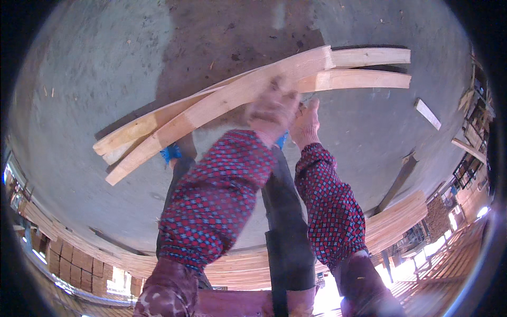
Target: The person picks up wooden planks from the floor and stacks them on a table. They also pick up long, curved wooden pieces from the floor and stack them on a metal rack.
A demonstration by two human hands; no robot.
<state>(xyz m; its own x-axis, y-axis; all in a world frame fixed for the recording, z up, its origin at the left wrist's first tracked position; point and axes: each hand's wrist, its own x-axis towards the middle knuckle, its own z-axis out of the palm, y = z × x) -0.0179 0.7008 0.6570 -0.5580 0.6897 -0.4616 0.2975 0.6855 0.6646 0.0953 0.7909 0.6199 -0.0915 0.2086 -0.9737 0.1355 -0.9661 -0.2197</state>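
Observation:
Three pale wooden boards lie crossed on the floor in front of me. The top board (232, 98) slants from lower left to upper right, and its far right end looks notched. Beneath it, two other boards (364, 79) stick out to the right and overlap at the left. My left hand (272, 108), in a pale glove, is over the lower edge of the top board; motion smears its fingers. Just right of it, my right hand (307, 122), also gloved, sits below the boards' near edge, fingers apart, with no board in it.
My legs in dark trousers (288, 211) and blue shoes (171, 152) stand close to the boards. A short pale offcut (428, 114) and a dark plank (398, 182) lie to the right. Long stacked timber (237, 269) runs behind me, with block stacks (74, 264) at lower left.

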